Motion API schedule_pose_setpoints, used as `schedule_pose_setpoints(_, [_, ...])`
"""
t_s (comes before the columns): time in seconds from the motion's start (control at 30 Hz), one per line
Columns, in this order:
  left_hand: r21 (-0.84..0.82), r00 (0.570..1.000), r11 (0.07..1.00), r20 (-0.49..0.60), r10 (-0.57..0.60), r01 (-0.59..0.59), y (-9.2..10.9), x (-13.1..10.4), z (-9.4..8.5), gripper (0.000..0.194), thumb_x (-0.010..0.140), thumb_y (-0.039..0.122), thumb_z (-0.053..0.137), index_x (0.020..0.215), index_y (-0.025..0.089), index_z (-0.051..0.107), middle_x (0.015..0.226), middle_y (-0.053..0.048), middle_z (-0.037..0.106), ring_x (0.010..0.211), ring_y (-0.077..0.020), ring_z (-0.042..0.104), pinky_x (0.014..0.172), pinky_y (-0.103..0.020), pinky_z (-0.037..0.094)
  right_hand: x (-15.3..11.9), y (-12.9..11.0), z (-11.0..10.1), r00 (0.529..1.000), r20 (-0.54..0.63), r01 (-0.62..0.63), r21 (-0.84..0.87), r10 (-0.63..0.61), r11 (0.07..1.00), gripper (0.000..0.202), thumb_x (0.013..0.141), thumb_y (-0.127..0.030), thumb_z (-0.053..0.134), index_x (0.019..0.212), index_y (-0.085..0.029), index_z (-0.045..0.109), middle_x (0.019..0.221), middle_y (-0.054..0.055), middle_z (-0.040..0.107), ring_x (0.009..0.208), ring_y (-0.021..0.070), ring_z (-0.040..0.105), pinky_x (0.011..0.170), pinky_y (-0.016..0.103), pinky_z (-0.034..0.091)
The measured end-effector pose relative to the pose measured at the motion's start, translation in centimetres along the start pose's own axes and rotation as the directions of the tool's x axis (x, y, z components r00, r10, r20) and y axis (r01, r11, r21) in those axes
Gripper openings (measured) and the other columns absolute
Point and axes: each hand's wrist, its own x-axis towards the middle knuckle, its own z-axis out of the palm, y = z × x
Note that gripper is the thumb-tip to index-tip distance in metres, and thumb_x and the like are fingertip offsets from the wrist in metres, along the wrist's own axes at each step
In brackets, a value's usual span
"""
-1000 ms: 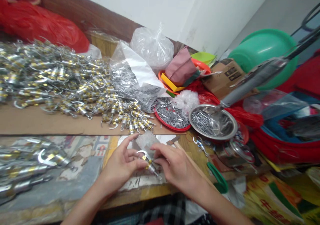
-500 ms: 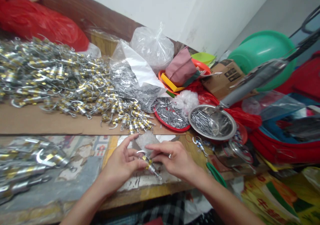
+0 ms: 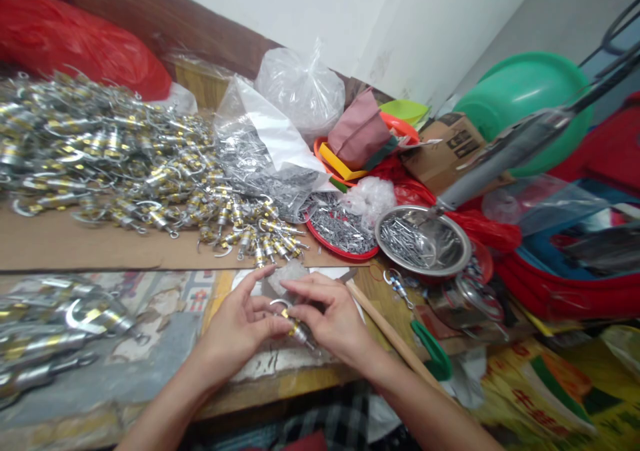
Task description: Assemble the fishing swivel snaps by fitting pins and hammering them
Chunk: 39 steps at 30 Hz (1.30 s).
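Between both hands is a small silver-and-yellow metal hook (image 3: 300, 333) with a curved end and a ring end, tilted over the bench front. My left hand (image 3: 235, 324) pinches it from the left between thumb and fingers. From the right, my right hand (image 3: 340, 321) closes its thumb and fingers round its body, hiding part of it. Just behind the fingertips sits a translucent whitish block (image 3: 286, 276). A wooden handle (image 3: 393, 334) lies slantwise beneath my right forearm; its far end is partly hidden.
A big heap of similar hooks (image 3: 115, 144) covers the cardboard (image 3: 90, 247); larger ones (image 3: 50, 344) lie at left. A red tray (image 3: 340, 256) and steel bowl (image 3: 465, 264) hold small metal parts. A grey tool (image 3: 505, 154) slants over the bowl. Green pliers-like handles (image 3: 433, 354) lie right.
My right hand has shifted left and closer round the hook, covering more of its body. The wooden handle now shows beside my right arm. The view has shifted slightly.
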Motion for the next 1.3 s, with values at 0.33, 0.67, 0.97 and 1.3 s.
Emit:
schedule_pose_setpoints(0.33, [-0.021,0.999,1.000,-0.049,-0.021,0.020,0.1,-0.1,0.1,0.090,0.052,0.011,0.073,0.128,0.021,0.027,0.061,0.006,0.062,0.058,-0.0154,0.063,0.061,-0.029,0.051,-6.4,7.0,-9.5,0.941,-0.196,-0.331,-0.703,0.276,0.630,0.038,0.074,-0.037,0.056,0.105,-0.016,0.058,0.100,0.012,0.060,0.095,0.0273,0.056,0.081,0.041,0.044])
schedule_pose_setpoints(0.67, [-0.001,0.997,1.000,-0.072,-0.024,0.024,0.5,-0.1,0.4,0.089,0.053,0.012,0.073,0.128,0.020,0.027,0.060,0.005,0.063,0.056,-0.0147,0.063,0.059,-0.028,0.051,-6.4,-0.5,-7.3,0.984,-0.007,0.145,-0.560,-0.179,0.816,0.046,0.083,-0.013,0.046,0.126,-0.029,0.041,0.111,0.005,0.058,0.098,0.0180,0.057,0.081,0.028,0.047])
schedule_pose_setpoints(0.97, [-0.006,0.995,1.000,-0.098,-0.012,0.012,0.6,-0.2,0.7,0.091,0.051,0.011,0.074,0.129,0.019,0.026,0.054,0.006,0.063,0.052,-0.0140,0.062,0.056,-0.028,0.052,-7.4,-0.7,-5.9,0.981,0.138,0.194,-0.646,-0.137,0.738,0.053,0.082,-0.005,0.038,0.130,-0.026,0.038,0.102,0.007,0.062,0.086,0.0186,0.061,0.074,0.030,0.051])
schedule_pose_setpoints(1.3, [0.422,0.980,0.906,-0.155,0.123,-0.047,0.5,-0.8,0.3,0.017,0.060,0.027,0.070,0.073,0.016,0.069,0.068,-0.004,0.070,0.067,-0.0205,0.064,0.069,-0.032,0.049,-6.7,5.5,-8.5,0.968,-0.106,-0.250,-0.442,0.227,0.861,0.035,0.080,-0.029,0.053,0.113,-0.018,0.058,0.097,0.008,0.066,0.085,0.0208,0.062,0.074,0.033,0.050])
